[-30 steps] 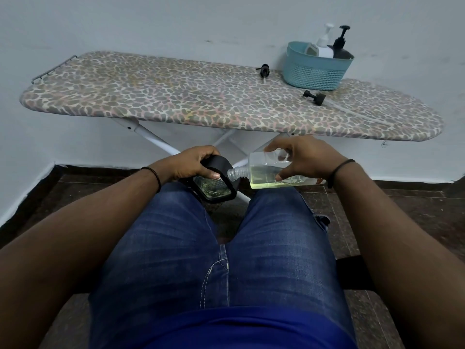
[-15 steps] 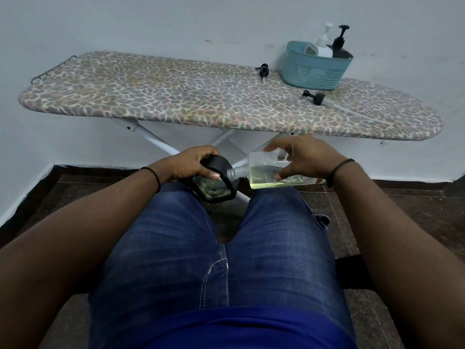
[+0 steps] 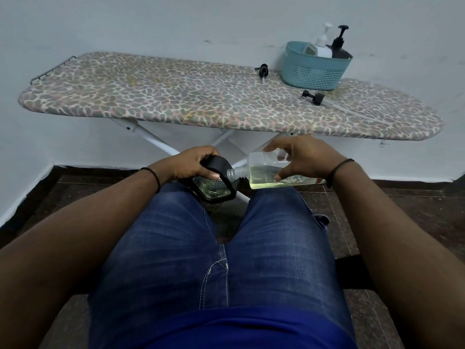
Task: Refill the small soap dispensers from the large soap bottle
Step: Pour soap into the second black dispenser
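Seated, knees at frame centre under blue jeans (image 3: 208, 248). Left hand (image 3: 193, 162) wrapped around a black-framed small dispenser (image 3: 214, 185), held over the left knee. Right hand (image 3: 302, 157) gripping a clear bottle (image 3: 264, 172) of pale yellow soap, tipped on its side, open threaded neck pointing left and touching the dispenser's top right edge. Across the upper frame, an ironing board (image 3: 176, 102) with a leopard-print cover. At upper right on it, a teal basket (image 3: 314, 71) holding a white pump bottle (image 3: 320, 46) and a black pump bottle (image 3: 338, 46). Two loose black pump heads on the board: one (image 3: 263, 70) left of the basket, one (image 3: 313, 96) in front of it.
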